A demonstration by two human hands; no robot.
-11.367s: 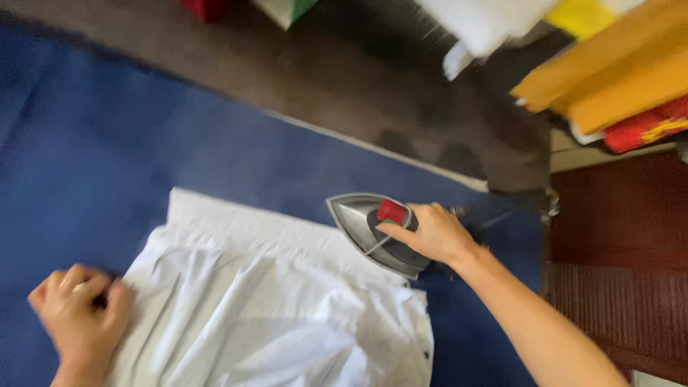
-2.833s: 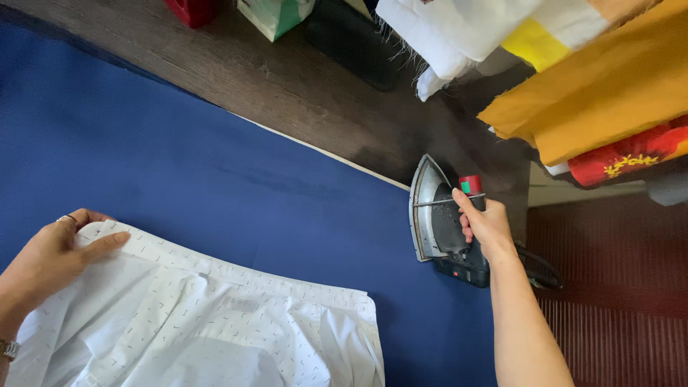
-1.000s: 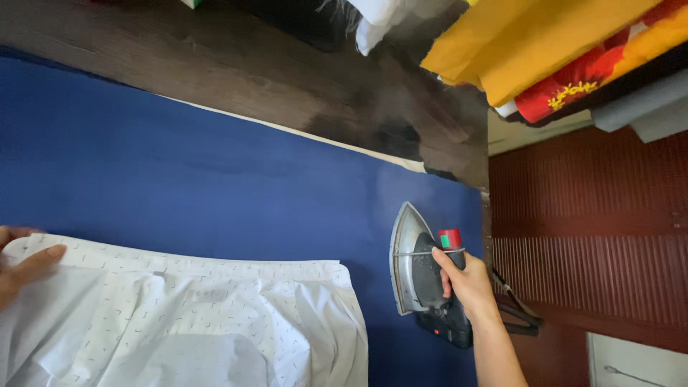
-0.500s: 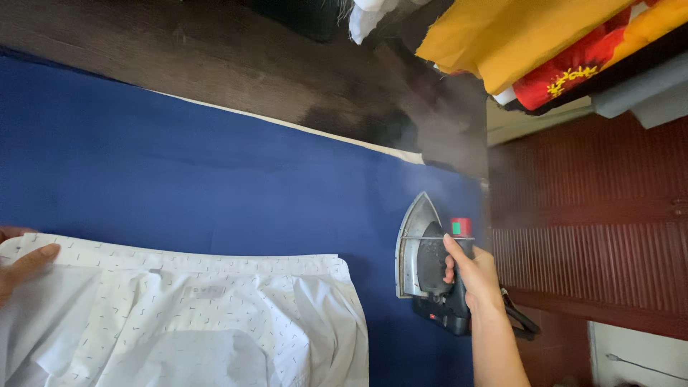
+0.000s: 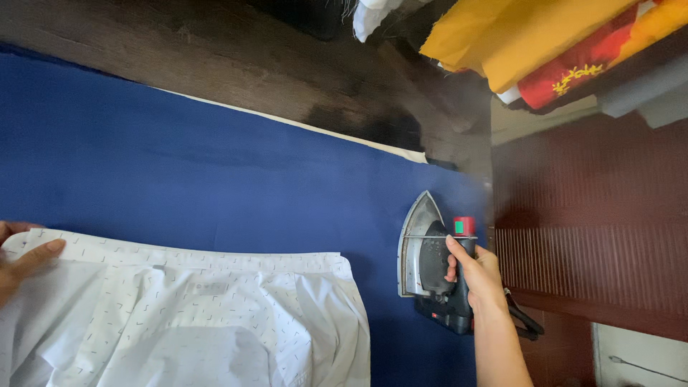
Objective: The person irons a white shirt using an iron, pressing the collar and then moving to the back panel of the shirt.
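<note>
A white garment with small dark flecks [image 5: 193,315] lies spread on the blue ironing cloth [image 5: 215,179] at the lower left. My left hand [image 5: 21,258] rests on the garment's upper left edge, fingers flat on the fabric. At the right end of the blue cloth stands a grey and black iron [image 5: 430,261] with a red knob, tipped up on its heel so the soleplate faces left. My right hand [image 5: 476,276] is closed around the iron's handle. A gap of blue cloth separates the iron from the garment.
Beyond the cloth's far edge runs a dark wooden floor [image 5: 236,57]. Folded yellow, red and grey fabrics [image 5: 559,50] are stacked at the upper right. A dark red ribbed surface [image 5: 595,222] lies to the right of the iron.
The iron was lifted off the garment, carried right and stood on its heel at the cloth's right end. The garment was shifted and my left hand stays on its left edge.
</note>
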